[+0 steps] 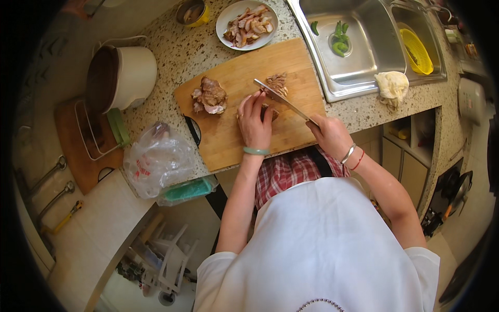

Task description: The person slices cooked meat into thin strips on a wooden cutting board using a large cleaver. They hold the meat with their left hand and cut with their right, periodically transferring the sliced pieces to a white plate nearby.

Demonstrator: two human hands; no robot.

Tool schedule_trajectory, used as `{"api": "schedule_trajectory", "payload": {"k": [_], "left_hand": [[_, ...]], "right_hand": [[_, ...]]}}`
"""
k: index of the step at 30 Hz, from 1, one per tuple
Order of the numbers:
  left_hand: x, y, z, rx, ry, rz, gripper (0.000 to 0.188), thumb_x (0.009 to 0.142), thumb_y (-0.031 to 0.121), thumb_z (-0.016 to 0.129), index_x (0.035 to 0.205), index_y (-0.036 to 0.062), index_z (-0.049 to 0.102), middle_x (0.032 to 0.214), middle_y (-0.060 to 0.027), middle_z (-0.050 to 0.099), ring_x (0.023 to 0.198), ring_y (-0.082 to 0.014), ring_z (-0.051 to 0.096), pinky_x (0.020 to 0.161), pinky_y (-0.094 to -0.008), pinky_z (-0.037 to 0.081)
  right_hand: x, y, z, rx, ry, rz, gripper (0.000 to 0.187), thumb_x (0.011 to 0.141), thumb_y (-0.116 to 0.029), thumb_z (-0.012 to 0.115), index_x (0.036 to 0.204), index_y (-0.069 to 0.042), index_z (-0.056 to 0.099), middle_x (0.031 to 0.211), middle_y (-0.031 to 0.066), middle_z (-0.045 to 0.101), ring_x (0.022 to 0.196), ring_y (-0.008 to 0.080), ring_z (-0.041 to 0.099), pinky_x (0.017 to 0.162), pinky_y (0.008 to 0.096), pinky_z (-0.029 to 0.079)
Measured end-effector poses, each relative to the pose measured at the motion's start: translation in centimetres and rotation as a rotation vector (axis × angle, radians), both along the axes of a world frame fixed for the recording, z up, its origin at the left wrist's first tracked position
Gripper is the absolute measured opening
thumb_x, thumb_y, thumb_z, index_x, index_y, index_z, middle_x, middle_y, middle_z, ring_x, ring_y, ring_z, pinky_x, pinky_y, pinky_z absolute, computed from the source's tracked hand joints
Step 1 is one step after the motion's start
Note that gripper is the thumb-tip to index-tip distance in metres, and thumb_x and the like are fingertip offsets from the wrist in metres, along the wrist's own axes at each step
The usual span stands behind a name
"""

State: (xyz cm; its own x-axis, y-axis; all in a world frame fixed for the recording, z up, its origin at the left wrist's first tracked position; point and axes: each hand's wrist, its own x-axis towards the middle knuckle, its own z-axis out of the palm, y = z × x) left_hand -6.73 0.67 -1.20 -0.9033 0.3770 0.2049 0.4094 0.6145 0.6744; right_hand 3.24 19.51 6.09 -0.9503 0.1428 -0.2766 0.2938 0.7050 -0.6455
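On the wooden cutting board (223, 143), my left hand (254, 122) presses a brown piece of meat (273, 114), its fingers bent over it. My right hand (332, 136) grips the handle of a knife (289, 103). The blade slants to the upper left, its tip close to my left fingertips. Just beyond the blade lies a small heap of sliced meat (277, 82). A larger cooked chunk of meat (210, 95) rests on the board's left side. Past the far edge stands a white plate (220, 27) with more cut meat.
A steel sink (358, 62) at the right holds green peppers (340, 40) and a yellow strainer (418, 52). A pale cloth (392, 86) lies on its rim. To the left are a white rice cooker (136, 73), a plastic bag (156, 156) and a yellow container (200, 20).
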Motion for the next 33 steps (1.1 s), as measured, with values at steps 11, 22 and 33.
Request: {"api": "schedule_trajectory", "payload": {"k": [11, 22, 33], "left_hand": [[3.1, -0.5, -1.7, 0.373, -0.109, 0.254, 0.02, 0.073, -0.002, 0.078, 0.089, 0.0041, 0.068, 0.103, -0.0109, 0.06, 0.095, -0.0273, 0.06, 0.081, -0.0364, 0.05], [2.9, -0.7, -2.4, 0.266, -0.008, 0.208, 0.015, 0.073, -0.008, 0.071, 0.083, 0.0007, 0.063, 0.098, -0.0115, 0.057, 0.087, -0.0263, 0.059, 0.073, -0.0324, 0.05], [2.8, -0.5, -2.2, 0.293, -0.076, 0.219, 0.015, 0.074, -0.003, 0.075, 0.083, 0.0052, 0.066, 0.098, -0.0086, 0.063, 0.091, -0.0275, 0.061, 0.079, -0.0358, 0.05]], "right_hand": [[1.7, -1.5, 0.5, 0.088, 0.023, 0.099, 0.011, 0.091, -0.013, 0.059, 0.095, -0.004, 0.058, 0.074, 0.0181, 0.065, 0.066, 0.0374, 0.064, 0.058, 0.047, 0.051], [2.3, -2.1, 1.5, 0.085, -0.068, 0.121, 0.009, 0.089, -0.01, 0.057, 0.091, -0.002, 0.053, 0.073, 0.0204, 0.063, 0.064, 0.0389, 0.064, 0.058, 0.0475, 0.052], [-0.2, -2.7, 0.5, 0.08, -0.248, 0.126, 0.011, 0.09, -0.012, 0.057, 0.09, -0.001, 0.056, 0.069, 0.0226, 0.062, 0.067, 0.0425, 0.062, 0.061, 0.0514, 0.049]]}}
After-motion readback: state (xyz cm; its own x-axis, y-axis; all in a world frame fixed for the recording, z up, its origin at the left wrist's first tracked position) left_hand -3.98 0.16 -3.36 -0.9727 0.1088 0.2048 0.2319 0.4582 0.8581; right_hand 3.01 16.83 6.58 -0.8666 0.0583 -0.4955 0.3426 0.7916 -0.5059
